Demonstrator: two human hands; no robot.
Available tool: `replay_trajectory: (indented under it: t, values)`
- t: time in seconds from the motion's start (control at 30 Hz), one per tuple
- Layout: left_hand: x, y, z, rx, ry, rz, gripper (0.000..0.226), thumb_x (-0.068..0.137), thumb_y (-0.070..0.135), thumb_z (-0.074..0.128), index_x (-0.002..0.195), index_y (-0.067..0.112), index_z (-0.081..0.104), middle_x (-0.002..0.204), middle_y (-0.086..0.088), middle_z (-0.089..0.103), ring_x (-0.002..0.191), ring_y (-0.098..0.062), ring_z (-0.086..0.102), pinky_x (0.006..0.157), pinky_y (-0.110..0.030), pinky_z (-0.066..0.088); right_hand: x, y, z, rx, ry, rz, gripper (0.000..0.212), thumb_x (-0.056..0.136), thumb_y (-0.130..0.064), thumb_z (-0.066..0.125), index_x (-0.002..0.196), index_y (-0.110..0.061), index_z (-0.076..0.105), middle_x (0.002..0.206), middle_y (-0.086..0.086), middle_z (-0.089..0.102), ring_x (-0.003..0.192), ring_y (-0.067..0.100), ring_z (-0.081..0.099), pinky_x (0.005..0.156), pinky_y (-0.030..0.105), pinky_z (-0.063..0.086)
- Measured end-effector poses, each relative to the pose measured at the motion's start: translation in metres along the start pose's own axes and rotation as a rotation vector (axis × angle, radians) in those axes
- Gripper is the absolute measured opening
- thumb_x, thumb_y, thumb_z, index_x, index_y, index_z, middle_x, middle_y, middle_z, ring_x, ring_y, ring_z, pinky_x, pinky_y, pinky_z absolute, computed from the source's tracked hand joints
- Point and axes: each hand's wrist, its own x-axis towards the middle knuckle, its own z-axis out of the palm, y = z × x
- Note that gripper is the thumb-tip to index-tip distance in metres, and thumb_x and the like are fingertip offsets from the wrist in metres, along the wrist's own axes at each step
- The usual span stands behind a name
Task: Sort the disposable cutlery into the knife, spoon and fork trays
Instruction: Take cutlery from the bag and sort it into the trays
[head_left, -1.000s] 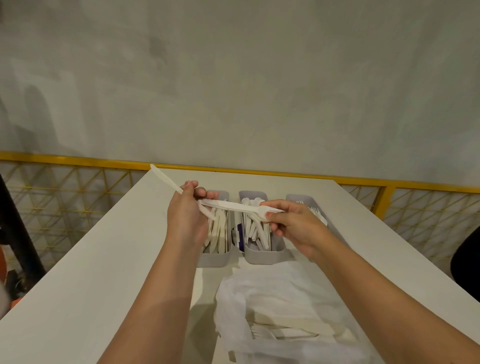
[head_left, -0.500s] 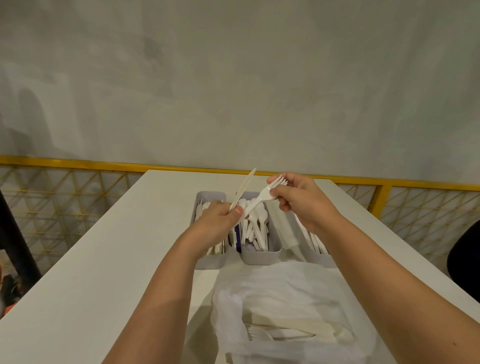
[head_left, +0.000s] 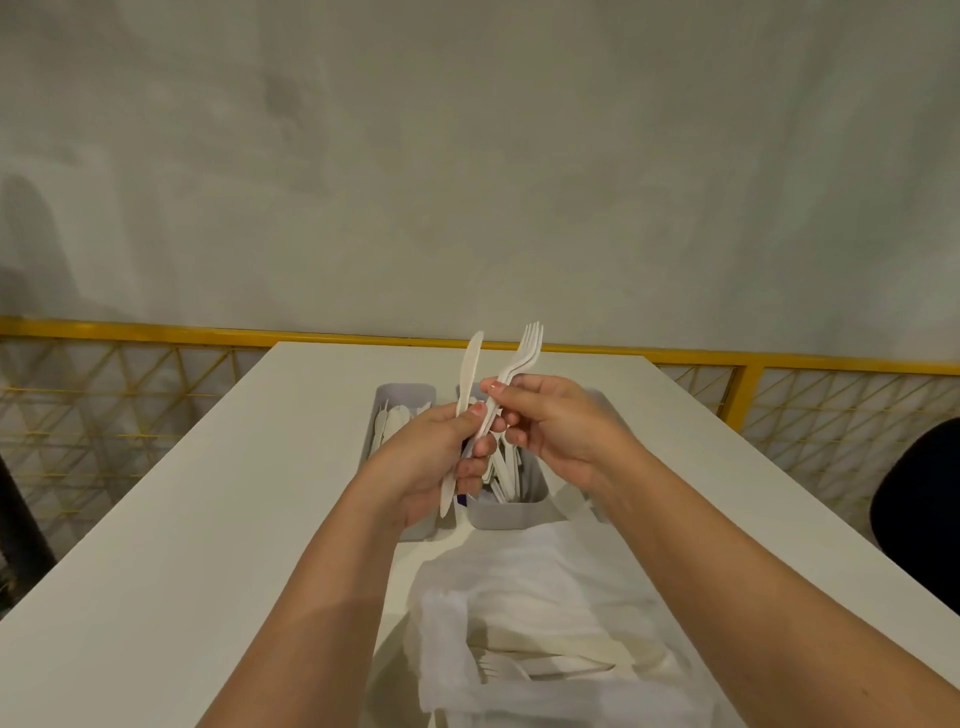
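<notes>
Mid-frame, left hand (head_left: 428, 460) grips 1 white knife (head_left: 469, 374) upright while right hand (head_left: 563, 428) pinches 1 fork (head_left: 522, 358) just beside it, over the grey trays (head_left: 506, 515).

Your left hand (head_left: 426, 457) grips a white plastic knife (head_left: 470, 374), tip up; your right hand (head_left: 561, 426) pinches a white fork (head_left: 524, 353), prongs up — both above grey trays (head_left: 511, 514) near the table's (head_left: 208, 493) far edge.

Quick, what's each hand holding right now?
Left hand: closed, holding a knife.
Right hand: closed, pinching a fork.
</notes>
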Motion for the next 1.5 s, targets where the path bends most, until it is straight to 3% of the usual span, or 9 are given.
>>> replay_trajectory:
  t: [0.27, 0.53, 0.73, 0.9, 1.03, 1.17, 1.27, 1.4, 1.5]
  values:
    - [0.005, -0.005, 0.007, 0.034, 0.190, -0.022, 0.030, 0.101, 0.024, 0.037, 0.093, 0.008, 0.062, 0.084, -0.009, 0.064, 0.074, -0.020, 0.061, 0.073, -0.037, 0.054, 0.006, -0.015, -0.030, -0.127, 0.144, -0.062, 0.014, 0.088, -0.009, 0.061, 0.077, -0.001, 0.064, 0.059, 0.006, 0.051, 0.047, 0.010, 0.043, 0.045, 0.015, 0.040]
    - [0.007, -0.005, 0.002, 0.024, 0.221, 0.007, 0.030, 0.101, 0.024, 0.038, 0.096, 0.008, 0.063, 0.085, -0.007, 0.061, 0.076, -0.020, 0.060, 0.072, -0.034, 0.053, 0.034, 0.004, -0.122, -0.747, 0.590, 0.057, 0.029, 0.084, -0.012, 0.068, 0.059, -0.004, 0.056, 0.057, 0.012, 0.057, 0.049, 0.019, 0.050, 0.062, 0.034, 0.049]
    - [0.009, -0.007, 0.001, 0.031, 0.232, -0.009, 0.029, 0.100, 0.025, 0.040, 0.097, 0.009, 0.063, 0.087, -0.008, 0.063, 0.079, -0.021, 0.061, 0.073, -0.034, 0.054, 0.033, 0.036, -0.134, -1.144, 0.574, 0.253, 0.031, 0.080, -0.015, 0.072, 0.100, 0.006, 0.061, 0.101, 0.021, 0.066, 0.081, 0.029, 0.061, 0.048, 0.023, 0.039]
    - [0.009, -0.007, 0.001, 0.007, 0.211, -0.011, 0.028, 0.100, 0.024, 0.040, 0.096, 0.008, 0.062, 0.084, -0.007, 0.061, 0.074, -0.020, 0.060, 0.070, -0.033, 0.052, 0.033, 0.048, -0.129, -1.351, 0.515, 0.332, 0.033, 0.087, -0.004, 0.060, 0.117, 0.004, 0.049, 0.122, 0.021, 0.056, 0.111, 0.033, 0.056, 0.083, 0.032, 0.047]
    - [0.008, -0.006, 0.003, -0.019, 0.194, -0.020, 0.029, 0.101, 0.024, 0.039, 0.095, 0.007, 0.062, 0.079, -0.007, 0.060, 0.069, -0.019, 0.059, 0.068, -0.033, 0.052, 0.031, 0.052, -0.123, -1.466, 0.441, 0.361, 0.029, 0.089, 0.000, 0.049, 0.118, 0.003, 0.053, 0.125, 0.019, 0.053, 0.111, 0.030, 0.056, 0.086, 0.030, 0.047]
    - [0.007, -0.006, 0.003, -0.034, 0.182, -0.035, 0.030, 0.101, 0.025, 0.038, 0.098, 0.007, 0.061, 0.077, -0.006, 0.057, 0.066, -0.018, 0.057, 0.065, -0.032, 0.052, 0.028, 0.036, -0.105, -1.433, 0.439, 0.221, 0.033, 0.088, 0.001, 0.049, 0.121, 0.001, 0.052, 0.130, 0.014, 0.043, 0.107, 0.031, 0.055, 0.086, 0.034, 0.046]
    - [0.008, -0.006, 0.002, -0.003, 0.238, -0.049, 0.032, 0.100, 0.029, 0.040, 0.104, 0.008, 0.063, 0.084, -0.005, 0.056, 0.074, -0.018, 0.054, 0.069, -0.033, 0.050, 0.025, 0.018, -0.074, -1.199, 0.398, -0.020, 0.022, 0.089, -0.005, 0.051, 0.107, -0.004, 0.065, 0.106, 0.009, 0.060, 0.089, 0.022, 0.056, 0.075, 0.026, 0.045]
    - [0.009, -0.005, 0.002, 0.098, 0.285, -0.011, 0.033, 0.101, 0.037, 0.034, 0.119, 0.023, 0.058, 0.107, -0.002, 0.054, 0.096, -0.019, 0.052, 0.088, -0.036, 0.045, 0.007, -0.001, -0.022, -0.818, 0.073, -0.054, 0.016, 0.088, -0.013, 0.058, 0.089, -0.003, 0.071, 0.069, 0.002, 0.058, 0.054, 0.005, 0.048, 0.050, 0.015, 0.037]
    - [0.008, -0.005, 0.002, 0.067, 0.255, 0.039, 0.035, 0.102, 0.038, 0.029, 0.128, 0.027, 0.050, 0.103, 0.000, 0.061, 0.093, -0.018, 0.058, 0.087, -0.031, 0.044, -0.001, -0.001, 0.008, -0.707, -0.154, 0.012, 0.019, 0.091, -0.015, 0.055, 0.095, -0.004, 0.070, 0.070, 0.006, 0.058, 0.057, 0.010, 0.048, 0.053, 0.021, 0.040]
